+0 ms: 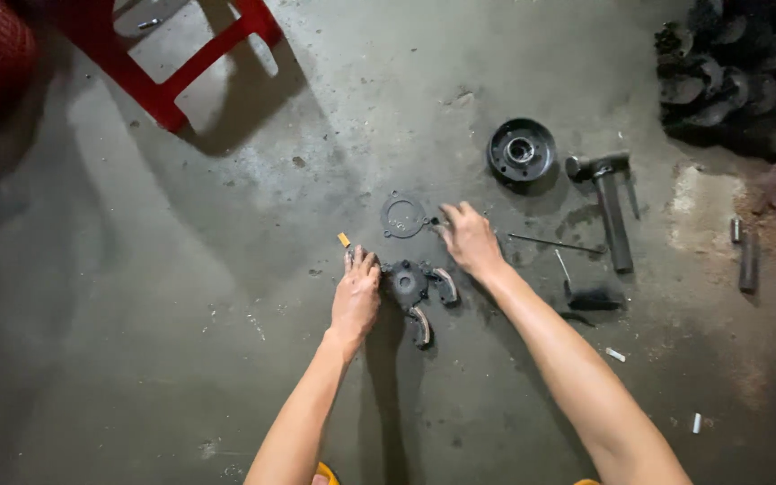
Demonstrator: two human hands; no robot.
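I note my left hand (356,296) flat on the floor (181,296), fingers together, touching the dark clutch part (413,292) with its curved shoes; my right hand (469,238) reaches with loosely spread fingers, holding nothing, beside the thin ring gasket (403,216). The pieces lie apart, so I judge the work mid-way; the round drum (521,151), hammer (607,202) and thin rod (554,243) crowd the right, with open room to the left.

A dark metal clutch assembly (413,292) with three curved shoes lies flat on the floor at frame centre; a thin ring gasket (403,216) lies just above it.
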